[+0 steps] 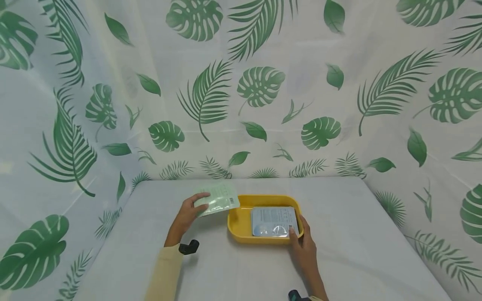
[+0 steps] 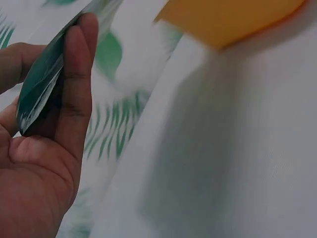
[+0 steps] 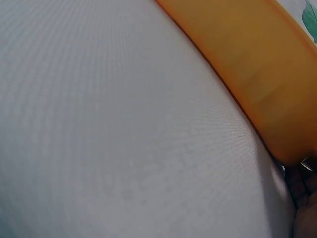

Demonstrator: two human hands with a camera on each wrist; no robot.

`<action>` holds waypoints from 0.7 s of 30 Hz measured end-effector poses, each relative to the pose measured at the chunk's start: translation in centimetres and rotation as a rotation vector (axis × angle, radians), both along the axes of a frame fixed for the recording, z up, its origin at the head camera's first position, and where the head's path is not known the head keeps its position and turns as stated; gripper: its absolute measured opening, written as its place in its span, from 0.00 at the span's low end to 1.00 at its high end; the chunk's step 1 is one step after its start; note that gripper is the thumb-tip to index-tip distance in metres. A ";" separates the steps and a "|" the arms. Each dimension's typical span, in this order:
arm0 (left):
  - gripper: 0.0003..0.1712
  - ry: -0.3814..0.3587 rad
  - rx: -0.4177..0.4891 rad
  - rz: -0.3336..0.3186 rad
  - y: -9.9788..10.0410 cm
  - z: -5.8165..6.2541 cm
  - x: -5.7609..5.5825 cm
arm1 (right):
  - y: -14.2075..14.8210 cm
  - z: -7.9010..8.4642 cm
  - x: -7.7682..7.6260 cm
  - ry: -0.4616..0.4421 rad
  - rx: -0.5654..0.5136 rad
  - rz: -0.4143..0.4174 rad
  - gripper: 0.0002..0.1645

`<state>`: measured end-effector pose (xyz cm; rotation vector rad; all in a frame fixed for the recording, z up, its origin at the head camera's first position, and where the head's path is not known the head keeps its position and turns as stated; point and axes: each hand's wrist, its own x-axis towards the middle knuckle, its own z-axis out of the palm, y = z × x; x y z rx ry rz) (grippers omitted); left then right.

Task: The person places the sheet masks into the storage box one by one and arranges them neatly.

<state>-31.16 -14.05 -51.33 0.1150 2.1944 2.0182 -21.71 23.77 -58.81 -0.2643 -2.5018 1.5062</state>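
Observation:
In the head view my left hand point(image 1: 190, 211) pinches a pale green, glossy flat sachet point(image 1: 218, 198) with printed text and a barcode. The sachet is held above the table, its right corner overlapping the left end of a yellow tray point(image 1: 237, 232). The left wrist view shows the fingers point(image 2: 74, 99) on one side of the sachet point(image 2: 44, 84), seen nearly edge-on. My right hand point(image 1: 306, 246) grips the tray's right end, thumb over the rim at a light blue printed sachet point(image 1: 274, 220) lying inside. Only part of that hand point(image 3: 304, 203) appears in the right wrist view.
The tray stands on a white-covered table point(image 1: 339, 209). Behind and at both sides hangs a white curtain point(image 1: 282, 46) printed with green leaves. Dark wrist devices sit on both arms, the left one point(image 1: 189, 247) over a cream sleeve point(image 1: 163, 271).

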 end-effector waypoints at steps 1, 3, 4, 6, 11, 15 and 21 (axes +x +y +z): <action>0.28 0.018 -0.028 -0.038 0.9 0.0 0.0 | 0.0 0.0 0.0 0.004 -0.002 0.002 0.39; 0.28 0.060 -0.077 -0.114 2.7 0.1 0.1 | -0.1 -0.1 0.0 0.008 -0.008 0.007 0.39; 0.28 0.075 -0.084 -0.155 3.5 0.1 0.2 | -0.2 -0.1 0.0 0.008 -0.010 0.009 0.39; 0.27 0.102 -0.105 -0.220 5.0 0.0 0.4 | -0.3 -0.1 0.1 0.005 -0.017 0.010 0.39; 0.17 0.151 -0.256 -0.288 7.9 -0.2 1.0 | -0.4 -0.1 0.2 -0.015 -0.020 0.015 0.39; 0.16 0.186 -0.324 -0.317 9.4 -0.2 1.2 | -0.3 -0.1 0.1 0.000 -0.010 0.015 0.39; 0.36 0.195 -0.467 -0.278 11.0 0.5 1.2 | 0.0 0.0 0.0 0.025 0.004 0.013 0.39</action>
